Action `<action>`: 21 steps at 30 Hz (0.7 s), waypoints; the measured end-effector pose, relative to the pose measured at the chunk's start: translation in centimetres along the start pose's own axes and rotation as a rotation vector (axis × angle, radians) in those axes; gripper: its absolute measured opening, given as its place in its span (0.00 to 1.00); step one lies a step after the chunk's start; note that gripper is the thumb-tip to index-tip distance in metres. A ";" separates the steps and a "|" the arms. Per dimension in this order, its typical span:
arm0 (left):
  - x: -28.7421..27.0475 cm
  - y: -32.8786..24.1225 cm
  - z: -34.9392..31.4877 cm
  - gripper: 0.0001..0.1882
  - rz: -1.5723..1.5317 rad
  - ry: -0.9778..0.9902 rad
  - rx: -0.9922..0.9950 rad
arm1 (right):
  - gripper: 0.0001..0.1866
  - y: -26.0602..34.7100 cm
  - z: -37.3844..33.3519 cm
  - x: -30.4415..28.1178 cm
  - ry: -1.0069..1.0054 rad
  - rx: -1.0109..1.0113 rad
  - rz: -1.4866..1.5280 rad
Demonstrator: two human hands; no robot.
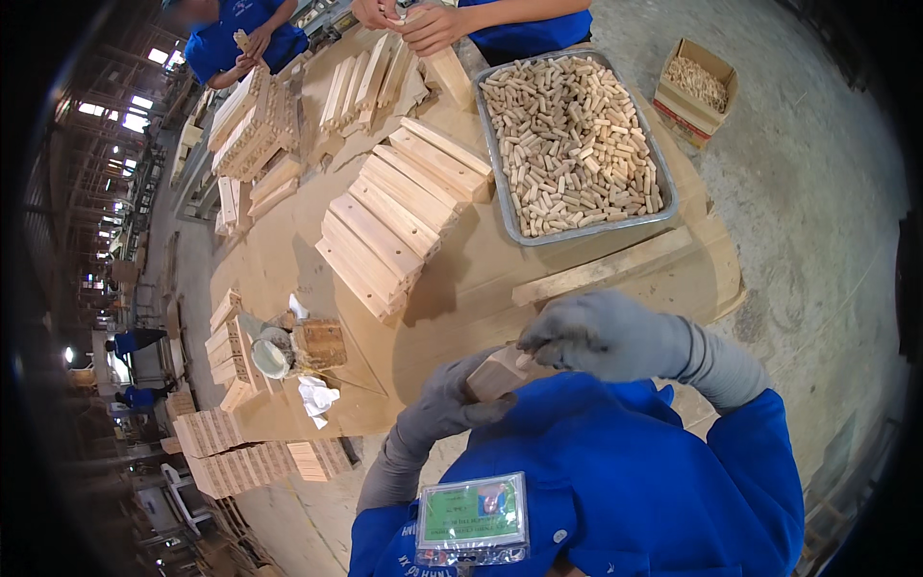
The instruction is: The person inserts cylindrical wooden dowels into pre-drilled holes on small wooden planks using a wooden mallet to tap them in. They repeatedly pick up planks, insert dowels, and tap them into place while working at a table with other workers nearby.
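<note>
My left hand, in a grey glove, is wrapped round a pale wooden block close to my chest. My right hand, gloved too, is closed over the block's upper end. At its fingertips shows a small wooden dowel, partly hidden by the fingers. Beyond my right hand a long wooden bar lies on the cardboard-covered table. Farther off stands a grey tray heaped with short wooden dowels.
Drilled wooden bars sit stacked mid-table. At left are a pot of white paste, a wood block and a crumpled white cloth. Across the table, co-workers' hands handle wood. A carton stands on the floor at right.
</note>
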State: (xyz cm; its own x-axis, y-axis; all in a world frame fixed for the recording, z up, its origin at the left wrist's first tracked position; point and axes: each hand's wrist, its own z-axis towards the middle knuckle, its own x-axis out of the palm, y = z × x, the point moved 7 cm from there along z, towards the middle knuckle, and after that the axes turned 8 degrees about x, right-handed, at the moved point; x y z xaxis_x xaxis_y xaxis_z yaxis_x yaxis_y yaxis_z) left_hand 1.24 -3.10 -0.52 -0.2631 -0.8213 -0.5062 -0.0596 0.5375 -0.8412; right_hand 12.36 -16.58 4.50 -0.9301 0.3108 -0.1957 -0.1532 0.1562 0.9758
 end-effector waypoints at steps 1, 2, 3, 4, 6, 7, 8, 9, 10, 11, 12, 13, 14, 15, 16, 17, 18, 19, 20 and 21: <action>-0.2 -0.2 0.0 0.31 -0.014 -0.005 -0.017 | 0.11 0.6 -0.4 0.2 -0.094 -0.159 -0.180; -0.5 -0.5 0.0 0.31 -0.026 -0.008 -0.033 | 0.11 1.2 -1.0 0.6 -0.186 -0.318 -0.361; -0.4 -0.5 0.4 0.30 -0.046 -0.005 -0.042 | 0.10 0.6 -1.1 1.0 -0.163 -0.268 -0.375; -0.4 -0.4 0.5 0.30 0.054 -0.029 -0.015 | 0.10 0.0 -1.1 1.3 -0.140 -0.218 -0.389; 0.0 0.0 -0.1 0.28 0.250 -0.081 0.039 | 0.10 -1.2 -1.0 2.0 -0.114 -0.119 -0.370; 0.6 0.5 0.0 0.28 0.241 -0.054 0.000 | 0.10 -1.9 -0.9 2.3 -0.109 -0.071 -0.338; 1.1 1.0 0.1 0.29 0.232 -0.027 -0.039 | 0.10 -2.7 -1.0 2.5 -0.104 -0.023 -0.305; 1.5 1.6 -0.2 0.29 0.230 -0.004 -0.090 | 0.10 -3.5 -1.1 2.7 -0.133 -0.014 -0.250; 1.9 1.8 -0.3 0.29 0.242 0.000 -0.080 | 0.10 -4.4 -1.2 2.8 -0.161 -0.006 -0.194; 2.3 2.1 -0.4 0.30 0.253 0.004 -0.070 | 0.11 -5.1 -1.3 2.8 -0.189 0.003 -0.139; 2.5 2.4 -0.3 0.30 0.267 0.003 -0.059 | 0.12 -5.8 -1.1 3.0 -0.174 0.044 -0.123; 2.5 2.9 -0.2 0.31 0.269 0.011 -0.093 | 0.14 -6.4 -1.0 3.1 -0.158 0.084 -0.107; 2.6 3.3 -0.1 0.31 0.270 0.019 -0.127 | 0.15 -6.9 -0.8 3.2 -0.142 0.125 -0.091; 2.6 3.7 0.0 0.32 0.270 0.027 -0.160 | 0.17 -7.0 -0.4 2.9 -0.047 0.144 -0.037; 2.1 3.9 0.0 0.31 0.194 -0.014 -0.170 | 0.20 -7.2 0.4 1.9 0.048 0.159 0.016; 1.4 4.3 0.1 0.31 0.117 -0.056 -0.181 | 0.22 -7.4 1.2 0.7 0.143 0.173 0.069; 0.6 4.6 0.2 0.30 0.039 -0.097 -0.194 | 0.20 -8.2 2.0 -1.8 0.000 0.245 0.162; 0.0 4.7 0.5 0.30 -0.127 -0.138 -0.206 | 0.17 -9.3 2.7 -4.6 -0.146 0.312 0.251; -0.7 4.2 0.4 0.31 -0.295 -0.194 -0.223 | 0.19 -11.1 4.0 -8.6 -0.353 0.268 -0.337; -1.5 4.1 0.3 0.31 -0.458 -0.235 -0.233 | 0.20 -14.4 4.7 -11.8 -0.572 0.429 -0.563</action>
State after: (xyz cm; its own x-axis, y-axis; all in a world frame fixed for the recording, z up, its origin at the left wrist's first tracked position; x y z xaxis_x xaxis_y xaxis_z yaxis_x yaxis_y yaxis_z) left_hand 1.72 0.25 -3.27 0.0591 -0.9868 -0.1507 -0.3357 0.1225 -0.9340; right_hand 27.12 -18.04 -7.66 -0.4304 0.4826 -0.7628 -0.2909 0.7258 0.6234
